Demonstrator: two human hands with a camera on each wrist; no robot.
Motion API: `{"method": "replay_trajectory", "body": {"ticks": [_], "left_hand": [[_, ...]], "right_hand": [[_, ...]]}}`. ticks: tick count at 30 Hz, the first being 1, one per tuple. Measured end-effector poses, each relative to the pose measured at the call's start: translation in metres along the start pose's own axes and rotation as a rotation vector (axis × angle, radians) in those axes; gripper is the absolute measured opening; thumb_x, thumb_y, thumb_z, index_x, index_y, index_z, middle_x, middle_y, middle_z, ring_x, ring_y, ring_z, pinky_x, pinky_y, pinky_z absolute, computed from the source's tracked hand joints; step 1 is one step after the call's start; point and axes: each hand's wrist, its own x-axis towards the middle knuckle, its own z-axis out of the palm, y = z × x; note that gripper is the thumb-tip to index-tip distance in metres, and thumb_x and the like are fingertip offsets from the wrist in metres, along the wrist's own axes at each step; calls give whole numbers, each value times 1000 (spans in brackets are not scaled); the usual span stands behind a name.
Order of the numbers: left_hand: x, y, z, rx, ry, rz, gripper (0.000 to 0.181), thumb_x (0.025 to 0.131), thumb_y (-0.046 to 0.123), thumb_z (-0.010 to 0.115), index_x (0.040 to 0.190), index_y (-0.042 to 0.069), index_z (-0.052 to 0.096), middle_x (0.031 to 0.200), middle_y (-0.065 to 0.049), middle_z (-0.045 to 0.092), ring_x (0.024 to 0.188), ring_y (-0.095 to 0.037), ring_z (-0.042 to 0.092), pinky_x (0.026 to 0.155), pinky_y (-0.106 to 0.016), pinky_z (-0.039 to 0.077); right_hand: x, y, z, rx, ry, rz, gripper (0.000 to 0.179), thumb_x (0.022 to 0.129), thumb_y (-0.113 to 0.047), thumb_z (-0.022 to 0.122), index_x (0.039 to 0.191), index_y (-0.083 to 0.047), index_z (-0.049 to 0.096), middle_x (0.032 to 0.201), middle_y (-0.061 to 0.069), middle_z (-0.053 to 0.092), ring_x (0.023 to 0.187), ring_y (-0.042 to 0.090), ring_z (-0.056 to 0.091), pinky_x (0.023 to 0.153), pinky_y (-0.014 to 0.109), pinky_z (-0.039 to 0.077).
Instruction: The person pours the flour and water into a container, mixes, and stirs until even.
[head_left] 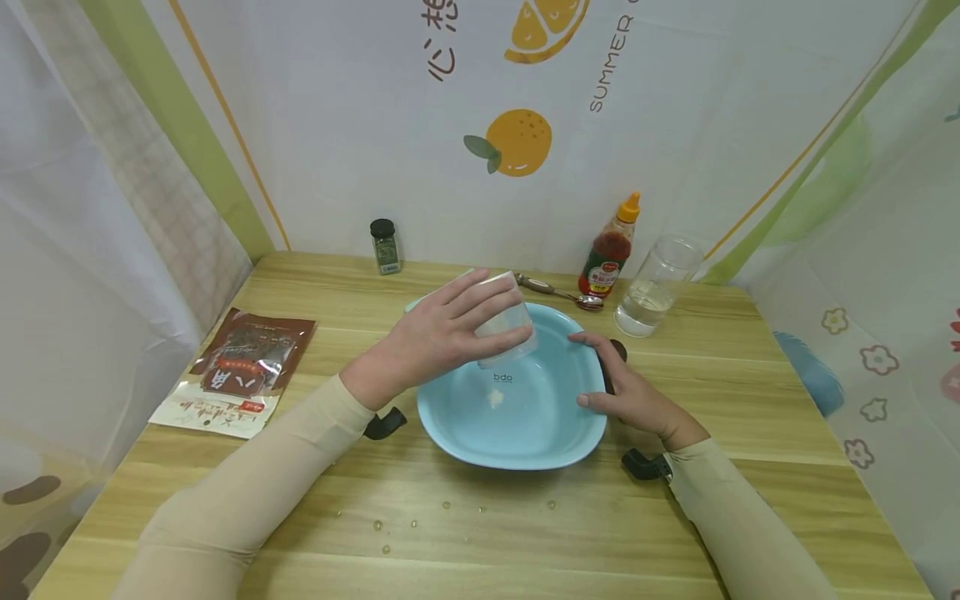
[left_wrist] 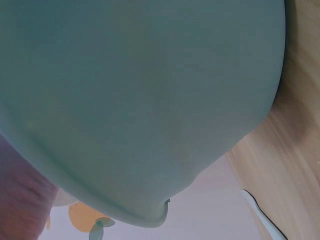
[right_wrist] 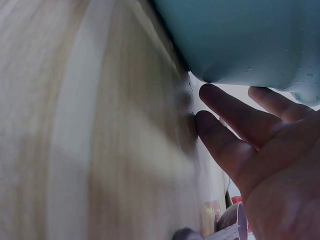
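In the head view, my left hand (head_left: pixel 450 329) holds a translucent white plastic cup (head_left: pixel 504 321) tilted over a light blue basin (head_left: pixel 517 437). Below the cup, a small white patch (head_left: pixel 496 398) lies on the basin floor. My right hand (head_left: pixel 630 392) grips the basin's right rim, thumb and a finger reaching over its inner edge. From the right wrist, the other fingers (right_wrist: pixel 222 142) show stretched along the outside of the basin (right_wrist: pixel 240 42). The left wrist view is mostly filled by the basin's outer wall (left_wrist: pixel 150 100), the left hand's skin (left_wrist: pixel 22 195) at its corner.
Behind the basin stand a green-labelled spice jar (head_left: pixel 386 247), a red sauce bottle (head_left: pixel 609 250) and a glass part-filled with clear liquid (head_left: pixel 648 304). A spoon (head_left: pixel 555 290) lies there too. A brown-and-white packet (head_left: pixel 236 375) is at left. Droplets (head_left: pixel 378 525) dot the table's front.
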Motion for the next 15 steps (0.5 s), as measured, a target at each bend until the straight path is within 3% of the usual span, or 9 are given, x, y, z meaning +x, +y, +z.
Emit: {"method": "replay_trajectory", "body": {"ticks": [8,15], "left_hand": [[1,1,1,13,-11,7,67,100,-8,74,155,25,55,162,-17,53,155,-34,48,136,-51,27],[1,2,2,15,6,14,66,99,-7,75,154,25,56,159,-17,57,153,-34,50,135,-51,28]], "right_hand": [[0,0,0,3,-3,-5,83,100,-15,75,168,-18,29,172,22,28,144,50,45,99,35,61],[0,-1,0,6,-3,-7,83,99,-14,75,168,-17,29,171,24,27,142,51,45,97,38,62]]}}
